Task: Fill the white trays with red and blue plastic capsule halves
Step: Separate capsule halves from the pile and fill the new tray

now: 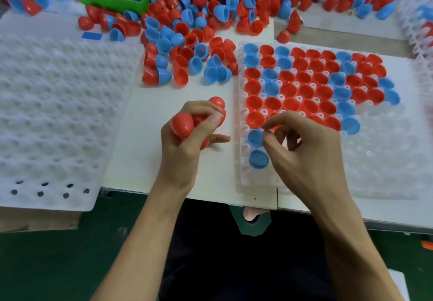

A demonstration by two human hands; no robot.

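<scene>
My left hand clutched red halves; right hand, fingers curled, seated one in tray centre-right — grip unclear; next: nxt empty cup.

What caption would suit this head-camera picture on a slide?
Left hand grips red capsule halves while right hand reaches over the half-filled white tray.
</scene>
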